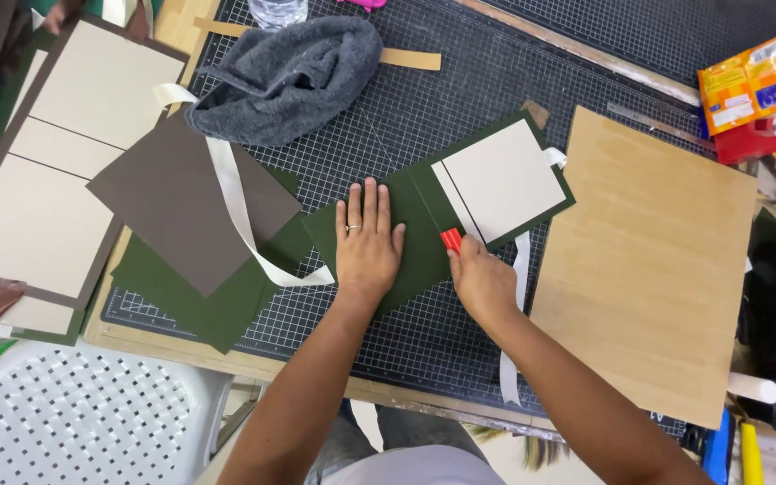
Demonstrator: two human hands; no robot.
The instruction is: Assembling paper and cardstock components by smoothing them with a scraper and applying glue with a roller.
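Observation:
My left hand (366, 238) lies flat, fingers together, on a dark green paper cover (424, 260) spread on the cutting mat. My right hand (480, 278) grips a small red tool (451, 239) and presses its tip on the green paper beside the left hand. The right part of the green cover (557, 205) carries a pale cream board (507, 180) with a narrow cream strip next to it. A cream ribbon (521, 260) runs under the cover, down past my right wrist.
The black gridded cutting mat (460, 99) covers the table. A grey towel (285, 76) lies at the back, a brown card (181, 202) and a ribbon (231, 193) to the left, a wooden board (644, 269) to the right. A white woven stool (83, 422) stands below left.

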